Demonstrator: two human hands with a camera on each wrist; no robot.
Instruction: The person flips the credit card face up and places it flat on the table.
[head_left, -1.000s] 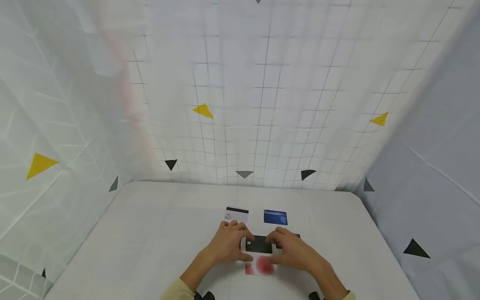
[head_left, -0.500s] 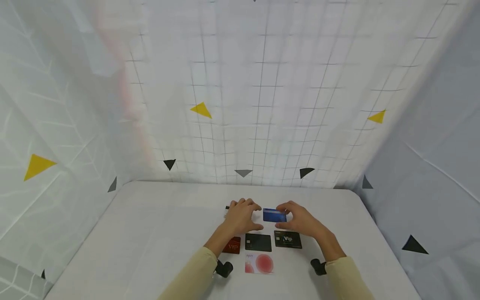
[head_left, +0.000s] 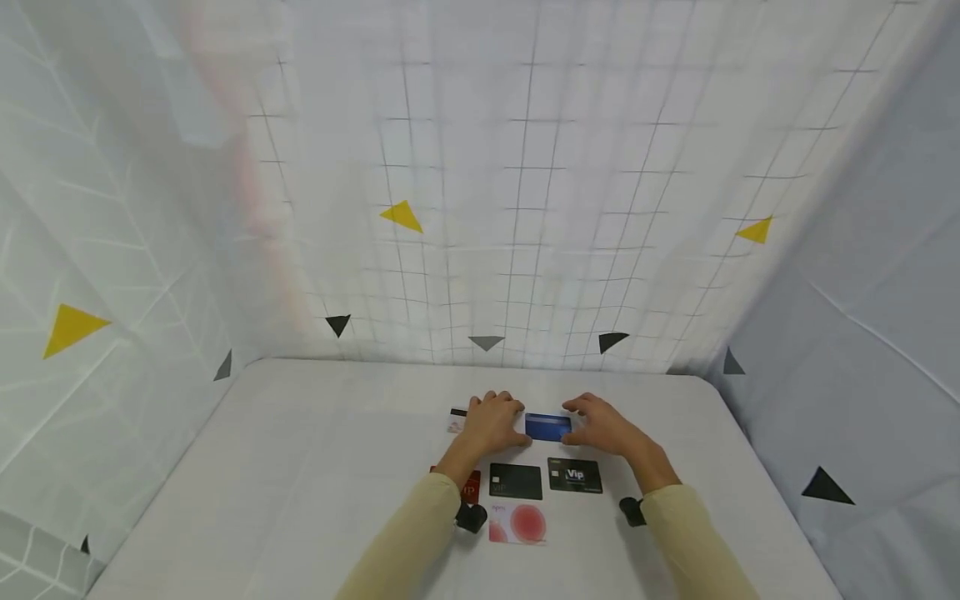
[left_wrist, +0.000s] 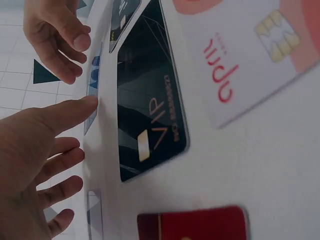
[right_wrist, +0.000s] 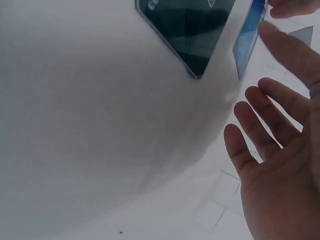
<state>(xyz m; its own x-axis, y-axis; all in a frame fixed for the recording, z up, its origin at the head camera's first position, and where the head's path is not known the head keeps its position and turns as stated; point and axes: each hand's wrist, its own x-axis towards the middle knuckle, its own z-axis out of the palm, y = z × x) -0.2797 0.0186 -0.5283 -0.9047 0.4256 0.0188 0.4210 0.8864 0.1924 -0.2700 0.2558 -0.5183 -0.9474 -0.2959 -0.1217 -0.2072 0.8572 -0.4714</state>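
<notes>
A blue card (head_left: 547, 427) lies in the back row on the white table, between my two hands. At its left edge is my left hand (head_left: 491, 423), fingers relaxed and spread, partly covering a white card with a black stripe (head_left: 457, 421). My right hand (head_left: 606, 428) stands at the card's right edge, its thumb tip right by the corner. In the right wrist view, the fingers of the right hand (right_wrist: 280, 130) are loosely extended beside the blue card (right_wrist: 248, 40). The left wrist view shows the left hand (left_wrist: 37, 160) with thumb and fingers apart, holding nothing.
Nearer the front lie a dark VIP card (head_left: 515, 482), a black Vip card (head_left: 574, 475) and a red card (head_left: 471, 487) partly behind the left forearm. A pink and white card (head_left: 517, 523) is closest. White sheeting (head_left: 480, 250) rises behind the table.
Both hands have moved forward from the dark middle card to the blue card at the back, leaving the middle-row cards uncovered. Lately the left hand has shifted slightly right, toward the blue card.
</notes>
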